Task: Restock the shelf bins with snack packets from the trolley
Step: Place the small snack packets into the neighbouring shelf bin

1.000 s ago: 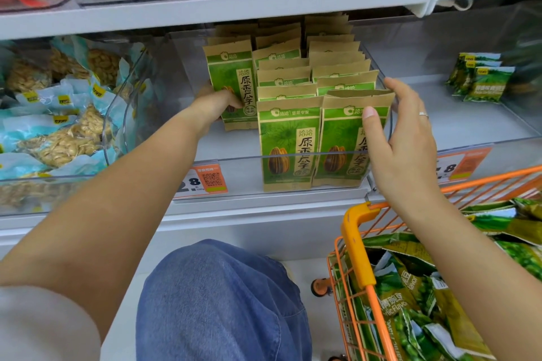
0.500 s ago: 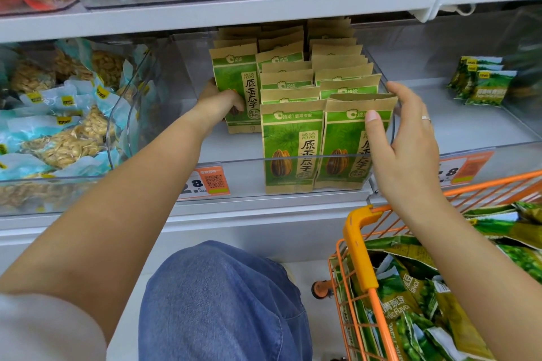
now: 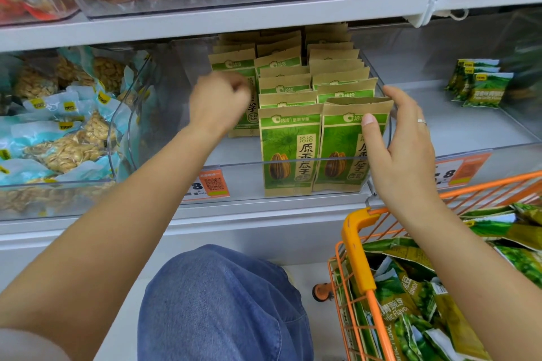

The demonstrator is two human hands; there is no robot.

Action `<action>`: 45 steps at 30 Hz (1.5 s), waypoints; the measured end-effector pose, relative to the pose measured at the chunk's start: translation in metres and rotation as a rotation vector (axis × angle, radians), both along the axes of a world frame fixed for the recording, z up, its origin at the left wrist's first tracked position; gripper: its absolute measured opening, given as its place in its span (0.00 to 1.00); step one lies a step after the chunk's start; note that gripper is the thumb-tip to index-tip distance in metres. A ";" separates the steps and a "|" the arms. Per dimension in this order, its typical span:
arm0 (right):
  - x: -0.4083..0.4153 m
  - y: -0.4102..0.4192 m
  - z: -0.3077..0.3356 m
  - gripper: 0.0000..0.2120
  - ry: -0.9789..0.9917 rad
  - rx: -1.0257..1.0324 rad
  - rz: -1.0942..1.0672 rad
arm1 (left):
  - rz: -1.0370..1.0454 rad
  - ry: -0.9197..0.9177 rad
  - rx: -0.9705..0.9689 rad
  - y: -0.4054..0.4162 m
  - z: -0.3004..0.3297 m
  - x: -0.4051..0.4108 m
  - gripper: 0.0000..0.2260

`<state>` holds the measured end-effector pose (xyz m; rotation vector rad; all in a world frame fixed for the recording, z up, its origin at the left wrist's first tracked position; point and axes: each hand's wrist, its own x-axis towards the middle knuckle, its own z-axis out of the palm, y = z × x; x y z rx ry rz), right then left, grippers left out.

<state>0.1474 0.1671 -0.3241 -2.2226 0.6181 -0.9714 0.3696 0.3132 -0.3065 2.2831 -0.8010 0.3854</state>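
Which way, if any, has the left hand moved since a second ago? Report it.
Yes. The left hand has risen slightly, away from the orange price tag below, higher across the left-row packet.

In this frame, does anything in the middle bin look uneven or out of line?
Yes. The left row of seed packets stops well back from the bin's front wall, while the other two rows reach it. The left hand is blurred there; the right hand holds the front right packet.
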 end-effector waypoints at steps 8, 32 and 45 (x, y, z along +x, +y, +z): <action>0.000 -0.001 0.000 0.23 -0.003 0.006 -0.001 | -0.225 0.457 -0.089 -0.009 -0.011 0.003 0.12; -0.195 -0.068 0.039 0.20 0.633 -0.331 -0.213 | -0.877 0.102 0.189 -0.080 0.012 -0.249 0.18; -0.287 -0.101 0.032 0.18 1.079 -0.350 -0.574 | -0.842 0.272 0.187 -0.094 -0.025 -0.274 0.08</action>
